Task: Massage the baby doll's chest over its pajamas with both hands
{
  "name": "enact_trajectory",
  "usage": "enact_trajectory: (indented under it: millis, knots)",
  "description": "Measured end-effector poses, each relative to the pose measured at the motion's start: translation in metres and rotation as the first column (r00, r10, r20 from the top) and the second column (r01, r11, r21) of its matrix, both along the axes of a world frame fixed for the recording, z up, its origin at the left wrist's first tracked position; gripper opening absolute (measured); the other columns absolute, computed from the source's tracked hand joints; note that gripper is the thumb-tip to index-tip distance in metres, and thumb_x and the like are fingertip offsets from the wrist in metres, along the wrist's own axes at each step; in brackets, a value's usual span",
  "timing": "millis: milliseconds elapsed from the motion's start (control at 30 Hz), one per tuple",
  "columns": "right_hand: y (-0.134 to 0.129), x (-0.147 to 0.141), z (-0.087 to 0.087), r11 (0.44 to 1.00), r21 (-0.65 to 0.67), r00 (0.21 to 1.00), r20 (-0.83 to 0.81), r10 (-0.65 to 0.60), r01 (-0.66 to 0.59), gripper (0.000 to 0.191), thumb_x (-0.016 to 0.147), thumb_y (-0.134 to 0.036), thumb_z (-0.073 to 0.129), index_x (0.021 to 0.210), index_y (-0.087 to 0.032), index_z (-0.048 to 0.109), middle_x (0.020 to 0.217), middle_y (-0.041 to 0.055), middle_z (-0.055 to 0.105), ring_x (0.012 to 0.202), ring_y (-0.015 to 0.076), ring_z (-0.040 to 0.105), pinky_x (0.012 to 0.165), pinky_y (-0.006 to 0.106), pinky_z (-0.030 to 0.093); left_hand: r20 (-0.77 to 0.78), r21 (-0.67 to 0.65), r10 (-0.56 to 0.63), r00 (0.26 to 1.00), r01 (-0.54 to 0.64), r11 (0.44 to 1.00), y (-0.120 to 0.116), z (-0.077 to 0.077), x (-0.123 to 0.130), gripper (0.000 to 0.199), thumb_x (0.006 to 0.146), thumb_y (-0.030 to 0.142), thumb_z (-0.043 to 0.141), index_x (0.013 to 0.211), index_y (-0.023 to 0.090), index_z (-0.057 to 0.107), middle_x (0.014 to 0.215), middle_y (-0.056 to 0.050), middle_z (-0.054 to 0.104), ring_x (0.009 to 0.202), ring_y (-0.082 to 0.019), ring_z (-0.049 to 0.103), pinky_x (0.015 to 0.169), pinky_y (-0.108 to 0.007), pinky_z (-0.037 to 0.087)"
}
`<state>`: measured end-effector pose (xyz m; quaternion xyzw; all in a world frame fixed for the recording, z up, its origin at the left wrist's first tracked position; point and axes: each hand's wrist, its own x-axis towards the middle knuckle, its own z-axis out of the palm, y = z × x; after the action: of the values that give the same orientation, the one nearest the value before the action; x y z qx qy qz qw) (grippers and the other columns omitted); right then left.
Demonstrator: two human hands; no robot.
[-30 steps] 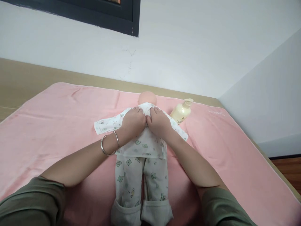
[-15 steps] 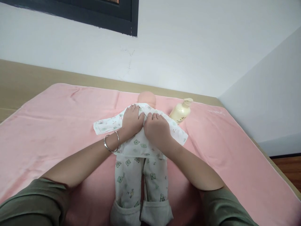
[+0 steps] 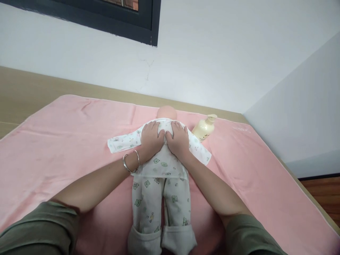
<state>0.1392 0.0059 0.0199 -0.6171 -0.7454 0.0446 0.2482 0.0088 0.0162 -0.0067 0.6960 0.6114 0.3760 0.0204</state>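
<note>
A baby doll [image 3: 167, 112] lies on a pink mat, its bare head at the far end. It wears a white printed top [image 3: 164, 161] with both sleeves spread sideways, and matching trousers [image 3: 148, 198] with turned-up cuffs. My left hand [image 3: 152, 138], with silver bangles at the wrist, rests flat on the left of the top's upper part. Beside it my right hand [image 3: 179, 138] lies flat on the right of the top. The two thumbs are close together near the middle. Neither hand grips the cloth.
To the right of the doll, a cream pump bottle [image 3: 204, 128] stands on the pink mat [image 3: 79, 141]. The mat covers a wooden surface [image 3: 26, 83] against a white wall [image 3: 202, 53]. A dark window frame [image 3: 138, 32] is at the upper left.
My right hand has gone from curled fingers at the top's middle to lying flat with fingers stretched. My left hand stays flat on the top. The view has shifted slightly.
</note>
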Motion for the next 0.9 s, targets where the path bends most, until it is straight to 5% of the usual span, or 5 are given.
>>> enact_trajectory:
  millis: [400,633,900]
  knots:
    - [0.000,0.001,0.006,1.000,0.001,0.997,0.079,-0.006,0.006,0.048,0.099,-0.031,0.037,0.140,-0.009,0.051,0.146,0.0156,0.056,0.138,0.0268,0.047,0.123,0.048,0.021,-0.007,0.028,-0.051,0.999,0.051,0.998,-0.002,0.006,-0.004,0.042,0.095,0.027,0.034,0.120,0.010,0.063,0.124,-0.017,0.068,0.117,-0.031,0.061,0.107,-0.048,0.045]
    - [0.012,0.021,0.029,0.963,-0.125,0.920,0.289,0.264,-0.238,0.049,0.102,-0.031,0.036,0.139,0.000,0.048,0.148,0.0240,0.051,0.138,0.0298,0.047,0.117,0.044,0.032,-0.134,0.063,-0.194,0.972,0.204,0.977,-0.031,0.021,0.009,0.036,0.095,0.015,0.035,0.120,0.011,0.060,0.130,-0.017,0.065,0.129,-0.029,0.057,0.111,-0.046,0.044]
    - [-0.041,0.000,0.033,0.995,-0.048,0.861,0.500,0.097,-0.085,0.056,0.101,-0.027,0.037,0.145,0.007,0.040,0.142,0.0320,0.053,0.134,0.0396,0.052,0.112,0.051,0.038,-0.140,-0.139,-0.197,0.970,0.178,0.974,0.001,0.029,-0.007,0.030,0.095,0.022,0.037,0.108,0.013,0.062,0.120,-0.016,0.068,0.116,-0.029,0.060,0.105,-0.045,0.047]
